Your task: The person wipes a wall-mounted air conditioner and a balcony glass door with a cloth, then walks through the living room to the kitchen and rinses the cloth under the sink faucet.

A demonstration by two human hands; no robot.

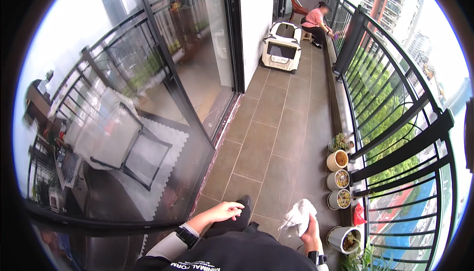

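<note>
My right hand [312, 230] grips a crumpled white cloth [298, 217] at the lower right, close to the potted plants by the railing. My left hand [226, 211] holds nothing; its fingers are partly spread above my dark shoe [244, 200]. Just right of the cloth stand two pots topped with coloured pebbles [343, 198], with a tan pot [337, 160] beyond them. A larger white pot [346, 239] holding a drooping plant is nearest to my right hand, and a red plastic bag [359, 214] lies on the ledge.
A black metal railing [392, 63] runs along the right, glass sliding doors [185, 86] along the left. Further down the tiled balcony floor [274, 134] stands a white wheeled pet carrier [282, 47]. Beyond it a person [315, 21] in pink sits low, reaching towards the railing; a wooden chair [297, 7] is behind.
</note>
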